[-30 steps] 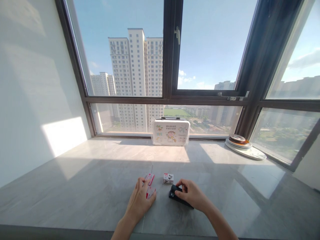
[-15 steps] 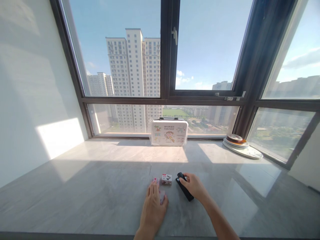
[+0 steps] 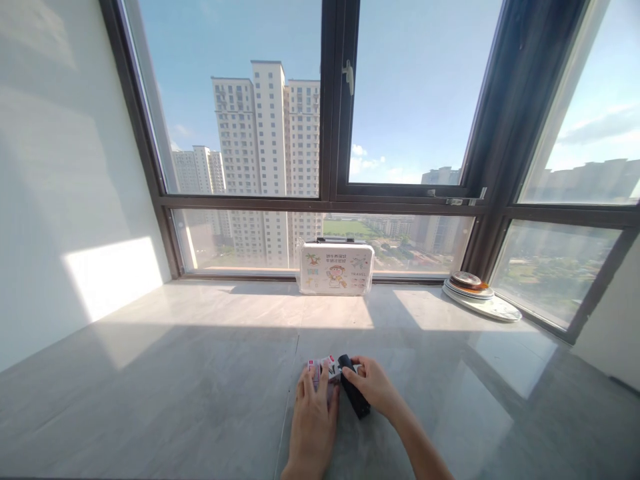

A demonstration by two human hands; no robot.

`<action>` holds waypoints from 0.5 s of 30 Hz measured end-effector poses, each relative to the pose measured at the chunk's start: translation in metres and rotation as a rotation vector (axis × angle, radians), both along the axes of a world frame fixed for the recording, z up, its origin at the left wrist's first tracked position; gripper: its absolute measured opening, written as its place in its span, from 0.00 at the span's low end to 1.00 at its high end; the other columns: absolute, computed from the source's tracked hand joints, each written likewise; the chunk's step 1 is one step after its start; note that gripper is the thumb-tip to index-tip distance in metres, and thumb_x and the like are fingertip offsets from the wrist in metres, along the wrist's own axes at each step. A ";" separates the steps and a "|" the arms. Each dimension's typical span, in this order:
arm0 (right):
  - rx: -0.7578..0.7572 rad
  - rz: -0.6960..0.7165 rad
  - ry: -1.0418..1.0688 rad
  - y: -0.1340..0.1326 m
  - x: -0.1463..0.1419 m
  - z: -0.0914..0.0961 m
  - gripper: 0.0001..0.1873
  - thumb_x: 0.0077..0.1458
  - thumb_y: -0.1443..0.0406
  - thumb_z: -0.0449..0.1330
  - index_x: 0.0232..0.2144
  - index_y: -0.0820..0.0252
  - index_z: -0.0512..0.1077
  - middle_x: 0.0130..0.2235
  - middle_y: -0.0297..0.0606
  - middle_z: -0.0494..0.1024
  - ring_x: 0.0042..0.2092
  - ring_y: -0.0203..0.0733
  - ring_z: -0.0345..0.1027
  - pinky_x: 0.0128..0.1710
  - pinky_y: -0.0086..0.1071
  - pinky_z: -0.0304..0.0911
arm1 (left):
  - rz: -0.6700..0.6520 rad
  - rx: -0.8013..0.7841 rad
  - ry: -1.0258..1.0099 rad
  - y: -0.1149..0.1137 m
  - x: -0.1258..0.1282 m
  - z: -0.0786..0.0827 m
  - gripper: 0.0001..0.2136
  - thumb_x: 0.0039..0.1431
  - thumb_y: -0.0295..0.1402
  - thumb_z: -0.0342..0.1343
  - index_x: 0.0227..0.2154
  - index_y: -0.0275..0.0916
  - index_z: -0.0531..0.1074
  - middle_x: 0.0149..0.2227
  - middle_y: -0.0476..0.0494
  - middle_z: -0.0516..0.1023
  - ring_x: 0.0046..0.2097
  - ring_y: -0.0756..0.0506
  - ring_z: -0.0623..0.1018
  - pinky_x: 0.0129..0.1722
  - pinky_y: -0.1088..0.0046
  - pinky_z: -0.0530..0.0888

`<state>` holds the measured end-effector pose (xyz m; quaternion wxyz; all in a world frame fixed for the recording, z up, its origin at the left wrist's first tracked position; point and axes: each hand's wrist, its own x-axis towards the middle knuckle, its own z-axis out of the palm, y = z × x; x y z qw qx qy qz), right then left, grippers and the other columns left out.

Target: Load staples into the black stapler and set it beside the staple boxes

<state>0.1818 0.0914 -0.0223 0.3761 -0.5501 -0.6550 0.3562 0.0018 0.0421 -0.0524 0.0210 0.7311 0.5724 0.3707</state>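
Observation:
Small white boxes with red marks (image 3: 327, 365) stand close together on the grey stone sill, the right one bearing a dark picture. My left hand (image 3: 313, 413) lies over them, its fingers reaching across their tops and its thumb along the right side. It covers much of them, including a pinkish, clear-looking piece beneath the palm. A black stapler (image 3: 355, 395) lies slanted just right of the boxes, its far end right beside the pictured box. My right hand (image 3: 373, 385) grips the stapler near that far end, thumb on top and fingers along its right side.
A white cartoon-printed case (image 3: 336, 268) with a dark handle stands against the window. Stacked plates (image 3: 480, 300) sit in the right corner of the sill (image 3: 200, 393). A white wall (image 3: 60, 200) rises on the left.
My right hand has brought the stapler left and nearer to me, up against the boxes. My left hand has shifted slightly right, its fingers now reaching the pictured box, which has turned a little.

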 end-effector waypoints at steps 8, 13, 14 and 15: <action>-0.055 0.027 0.136 -0.031 -0.022 -0.014 0.28 0.60 0.42 0.53 0.44 0.58 0.73 0.30 0.37 0.73 0.28 0.40 0.67 0.23 0.30 0.64 | -0.043 -0.016 -0.031 0.004 -0.017 -0.007 0.19 0.71 0.35 0.40 0.62 0.45 0.63 0.63 0.38 0.64 0.66 0.37 0.62 0.62 0.51 0.67; -0.104 0.148 0.191 -0.029 -0.032 -0.005 0.29 0.57 0.40 0.56 0.41 0.59 0.75 0.28 0.35 0.73 0.26 0.40 0.66 0.21 0.31 0.66 | -0.083 -0.032 -0.038 0.003 -0.038 -0.009 0.19 0.71 0.35 0.42 0.61 0.47 0.63 0.64 0.41 0.64 0.67 0.38 0.62 0.63 0.51 0.68; -0.112 0.163 0.211 -0.030 -0.037 -0.006 0.30 0.56 0.40 0.56 0.41 0.59 0.76 0.28 0.35 0.73 0.26 0.39 0.66 0.21 0.32 0.67 | -0.083 -0.030 -0.036 0.003 -0.042 -0.010 0.19 0.71 0.35 0.42 0.62 0.46 0.63 0.65 0.41 0.63 0.67 0.38 0.61 0.63 0.51 0.67; -0.116 0.171 0.230 -0.030 -0.045 -0.007 0.31 0.56 0.39 0.56 0.41 0.59 0.76 0.28 0.35 0.73 0.25 0.39 0.66 0.21 0.32 0.68 | -0.077 -0.025 -0.033 0.003 -0.046 -0.011 0.19 0.71 0.35 0.42 0.62 0.46 0.62 0.65 0.41 0.63 0.68 0.38 0.60 0.63 0.50 0.67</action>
